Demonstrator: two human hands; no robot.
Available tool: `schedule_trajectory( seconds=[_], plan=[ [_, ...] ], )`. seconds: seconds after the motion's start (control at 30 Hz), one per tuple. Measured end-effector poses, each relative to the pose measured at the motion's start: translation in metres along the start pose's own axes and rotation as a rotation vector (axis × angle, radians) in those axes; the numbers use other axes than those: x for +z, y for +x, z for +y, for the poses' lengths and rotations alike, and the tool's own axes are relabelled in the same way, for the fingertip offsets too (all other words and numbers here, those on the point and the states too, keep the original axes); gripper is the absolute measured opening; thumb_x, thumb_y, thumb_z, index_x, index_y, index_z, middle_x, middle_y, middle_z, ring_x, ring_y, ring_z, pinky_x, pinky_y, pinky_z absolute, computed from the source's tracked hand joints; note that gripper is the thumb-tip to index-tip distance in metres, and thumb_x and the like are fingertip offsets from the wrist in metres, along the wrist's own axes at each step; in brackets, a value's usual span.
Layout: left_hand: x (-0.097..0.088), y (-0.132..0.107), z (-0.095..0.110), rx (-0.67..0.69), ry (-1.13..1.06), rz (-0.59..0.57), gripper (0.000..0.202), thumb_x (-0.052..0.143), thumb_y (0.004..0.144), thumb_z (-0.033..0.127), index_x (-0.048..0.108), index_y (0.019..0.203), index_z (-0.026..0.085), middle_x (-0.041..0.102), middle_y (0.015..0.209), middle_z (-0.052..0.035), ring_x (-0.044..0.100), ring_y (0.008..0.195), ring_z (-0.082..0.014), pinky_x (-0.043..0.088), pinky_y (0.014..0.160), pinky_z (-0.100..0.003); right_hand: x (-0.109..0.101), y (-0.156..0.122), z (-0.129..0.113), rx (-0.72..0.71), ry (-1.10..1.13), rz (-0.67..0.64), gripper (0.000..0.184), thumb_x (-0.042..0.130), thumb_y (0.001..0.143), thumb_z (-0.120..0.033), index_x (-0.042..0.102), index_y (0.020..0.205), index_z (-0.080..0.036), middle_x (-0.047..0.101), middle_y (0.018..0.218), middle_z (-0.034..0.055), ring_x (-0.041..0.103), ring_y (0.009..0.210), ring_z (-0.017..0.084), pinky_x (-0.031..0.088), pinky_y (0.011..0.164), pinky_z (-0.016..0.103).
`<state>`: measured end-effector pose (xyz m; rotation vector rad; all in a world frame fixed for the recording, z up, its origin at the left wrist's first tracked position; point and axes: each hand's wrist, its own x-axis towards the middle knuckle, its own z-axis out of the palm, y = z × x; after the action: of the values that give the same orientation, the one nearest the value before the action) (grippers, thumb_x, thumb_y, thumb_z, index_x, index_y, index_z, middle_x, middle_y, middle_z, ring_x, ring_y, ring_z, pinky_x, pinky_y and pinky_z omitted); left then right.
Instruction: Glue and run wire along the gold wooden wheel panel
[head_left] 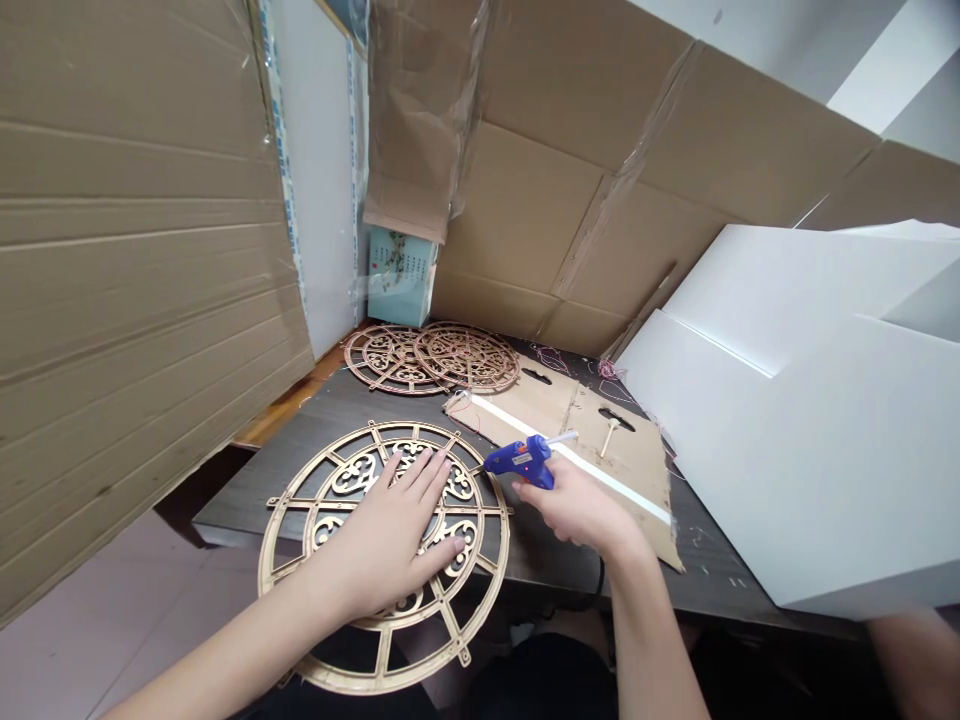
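A round wooden lattice panel (384,651) with scrollwork lies at the table's front edge, its near part jutting out past the edge. My left hand (401,530) rests flat on its middle, fingers spread, hiding part of the scrollwork. Wrapped round the handle of a blue hot glue gun (525,460) is my right hand (574,500). The gun's nozzle points left, at or just above the panel's right upper rim; I cannot tell if it touches. A pale glue stick (561,438) sticks out of the gun's back.
Two more round lattice panels (469,358) overlap at the back of the dark table (247,495). A flattened cardboard piece (637,470) with a small wooden mallet-like stick (608,437) lies to the right. Behind stand a light-blue box (401,278), cardboard walls and white boards (750,420).
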<state>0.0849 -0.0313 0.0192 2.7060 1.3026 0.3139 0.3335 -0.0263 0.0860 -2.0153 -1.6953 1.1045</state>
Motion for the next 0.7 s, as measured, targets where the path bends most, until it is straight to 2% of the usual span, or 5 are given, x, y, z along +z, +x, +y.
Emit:
schedule_trajectory(
  seconds=[0.2,0.3,0.4,0.57,0.7],
  plan=[
    [0.002,-0.001,-0.001,0.008,-0.013,0.039,0.083,0.039,0.102,0.069,0.032,0.162,0.012,0.024,0.167,-0.0146,0.02,0.156,-0.0354,0.011,0.129,-0.062,0.003,-0.003,0.005,-0.104,0.005,0.059,0.034,0.058,0.095,-0.045,0.068,0.115,-0.02,0.052,0.062,-0.0023,0.045,0.055,0.011,0.044,0.063,0.024],
    [0.003,0.0,-0.002,0.013,-0.015,0.043,0.084,0.038,0.103,0.069,0.033,0.162,0.01,0.026,0.166,-0.0154,0.02,0.156,-0.0361,0.012,0.128,-0.063,0.004,-0.005,0.006,-0.145,-0.004,0.067,0.035,0.057,0.095,-0.044,0.068,0.118,-0.02,0.054,0.063,-0.0015,0.049,0.059,0.013,0.047,0.069,0.025],
    [0.002,0.0,-0.002,0.011,-0.007,0.036,0.085,0.038,0.103,0.069,0.031,0.162,0.009,0.023,0.167,-0.0156,0.019,0.157,-0.0357,0.012,0.128,-0.062,0.005,-0.006,0.008,-0.174,-0.009,0.065,0.036,0.056,0.096,-0.045,0.068,0.121,-0.021,0.055,0.064,-0.0016,0.05,0.06,0.014,0.047,0.071,0.026],
    [0.002,0.0,-0.001,0.015,-0.007,0.041,0.084,0.038,0.103,0.07,0.032,0.162,0.011,0.024,0.167,-0.0149,0.019,0.157,-0.035,0.011,0.129,-0.06,0.01,-0.005,0.011,-0.19,-0.016,0.049,0.029,0.058,0.093,-0.043,0.069,0.106,-0.019,0.056,0.064,-0.0014,0.05,0.059,0.012,0.047,0.07,0.026],
    [0.003,0.0,-0.001,0.014,-0.004,0.042,0.083,0.037,0.103,0.069,0.033,0.162,0.011,0.024,0.167,-0.0149,0.02,0.157,-0.035,0.01,0.129,-0.06,0.011,-0.004,0.01,-0.198,-0.018,0.066,0.028,0.057,0.094,-0.041,0.069,0.108,-0.02,0.058,0.066,-0.0015,0.051,0.06,0.012,0.046,0.071,0.026]
  ],
)
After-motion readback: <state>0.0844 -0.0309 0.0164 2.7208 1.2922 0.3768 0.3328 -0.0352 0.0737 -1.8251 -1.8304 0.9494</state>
